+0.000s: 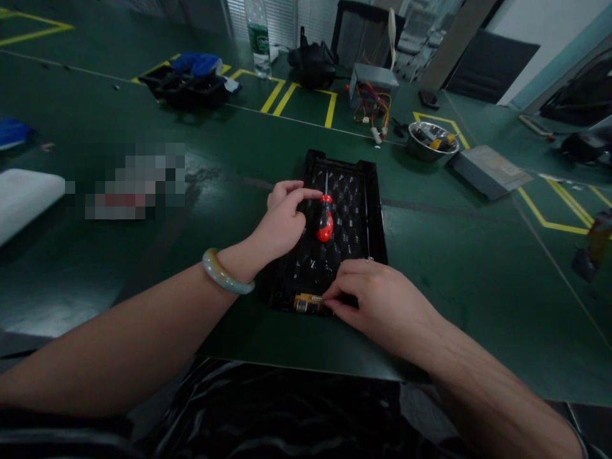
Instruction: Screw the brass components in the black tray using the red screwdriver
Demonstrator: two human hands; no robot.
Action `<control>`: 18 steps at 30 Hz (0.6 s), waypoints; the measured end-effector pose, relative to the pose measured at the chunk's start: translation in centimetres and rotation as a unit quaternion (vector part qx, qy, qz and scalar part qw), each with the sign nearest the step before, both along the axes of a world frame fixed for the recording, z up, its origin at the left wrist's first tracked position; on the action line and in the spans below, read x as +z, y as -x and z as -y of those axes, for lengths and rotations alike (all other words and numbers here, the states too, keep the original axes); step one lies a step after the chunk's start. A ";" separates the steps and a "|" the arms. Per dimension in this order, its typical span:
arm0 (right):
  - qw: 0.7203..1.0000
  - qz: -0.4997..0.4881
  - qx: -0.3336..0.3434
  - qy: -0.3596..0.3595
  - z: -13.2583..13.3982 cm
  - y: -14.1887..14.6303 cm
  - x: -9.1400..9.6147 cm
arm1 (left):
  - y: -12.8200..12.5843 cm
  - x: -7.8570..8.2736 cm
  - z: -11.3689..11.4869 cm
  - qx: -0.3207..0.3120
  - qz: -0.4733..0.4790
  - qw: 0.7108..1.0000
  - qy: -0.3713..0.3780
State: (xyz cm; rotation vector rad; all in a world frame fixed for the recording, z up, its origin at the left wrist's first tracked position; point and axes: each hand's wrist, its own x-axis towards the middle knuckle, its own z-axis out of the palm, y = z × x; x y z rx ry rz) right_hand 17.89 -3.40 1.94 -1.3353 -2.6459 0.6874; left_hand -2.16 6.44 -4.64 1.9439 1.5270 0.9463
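A black plastic panel (313,261) with a raised rim and a bumpy inner face lies on the green table in front of me. On it rests a screwdriver (326,220) with a red and black handle, its shaft pointing away from me. My left hand (287,213) is over the panel's left rim, index finger stretched out to the top of the handle, thumb apart. At the panel's near edge sits a small yellowish circuit board (308,303) with a white connector. My right hand (363,293) pinches at the board's right end; its fingertips hide that spot.
Beyond the panel are a power supply (375,80) with loose cables, a metal bowl (433,141) of tools and a flat grey box (490,171). Farther left stand a black tray (186,89) with blue items and a plastic bottle (259,41). A white object (29,197) lies at the left.
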 end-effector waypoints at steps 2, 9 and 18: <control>1.000 0.000 -0.005 0.007 -0.1 0.0 0.0 | 0.0 -0.1 -0.1 0.001 -0.001 1.000 -0.004; 0.998 -0.031 -0.039 0.028 -1.3 -0.8 0.2 | 0.0 0.7 0.3 0.014 -0.043 0.999 -0.027; 0.996 0.002 0.004 -0.084 -3.1 -1.9 -1.3 | 0.0 1.4 1.0 -0.078 -0.152 0.983 -0.061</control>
